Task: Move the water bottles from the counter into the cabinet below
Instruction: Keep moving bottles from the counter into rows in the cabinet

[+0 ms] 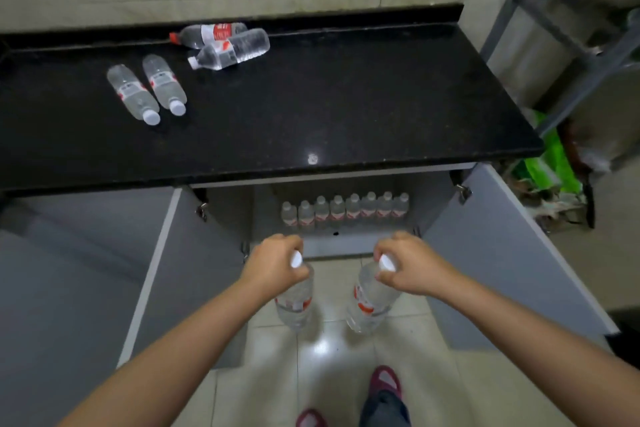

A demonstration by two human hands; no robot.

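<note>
The red-and-white labels on the water bottles (162,85) are too blurred to read.

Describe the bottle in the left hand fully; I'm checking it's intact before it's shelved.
The bottle is clear plastic, seemingly full of water, with a white cap and a red-and-white label band around its middle. It hangs upright below the left hand, whose fingers close round the neck just under the cap; nothing else touches it. It sits above the tiled floor, in front of the open cabinet. No dent or leak shows, though the image is soft.
</note>
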